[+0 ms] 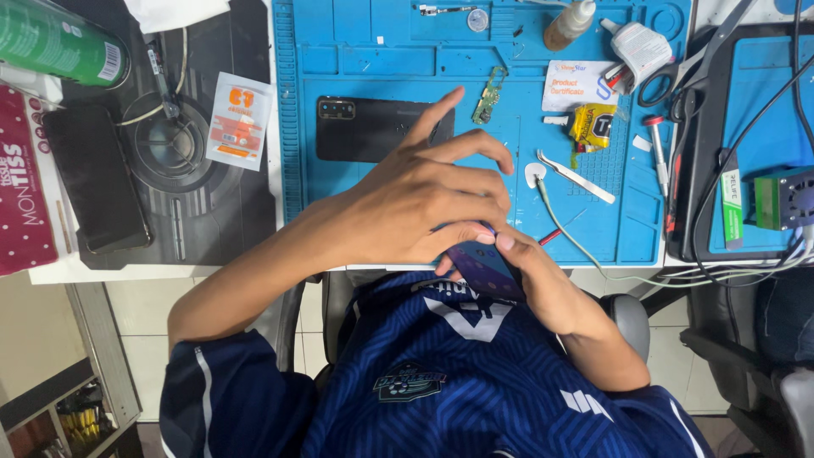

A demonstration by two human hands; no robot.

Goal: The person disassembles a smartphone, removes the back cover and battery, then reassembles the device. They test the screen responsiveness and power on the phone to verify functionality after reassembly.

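Phone (pixel 485 270), purplish-blue and glossy, sits low between both hands, just above the person's lap in a dark blue patterned shirt (pixel 441 373) and at the near edge of the bench (pixel 153 270). Left hand (pixel 415 203) lies over its top with the thumb and lower fingers curled onto the phone's upper edge, while the index finger sticks out straight, pointing away over the mat. Right hand (pixel 530 263) grips the phone from the right side, thumb pressed on its corner.

Just beyond the hands a blue work mat (pixel 381 51) covers the bench. On it, behind the left hand, lies a dark phone back cover (pixel 365 127), with a small green circuit board (pixel 488 95) beside it. To the right are metal tweezers (pixel 577 176), a white pick (pixel 535 174), a yellow packet (pixel 593 124) and a small dropper bottle (pixel 568 24). Well to the left, off the mat, lie a black phone (pixel 95 176), an orange-and-white sachet (pixel 237 120) and a green spray can (pixel 59 42).
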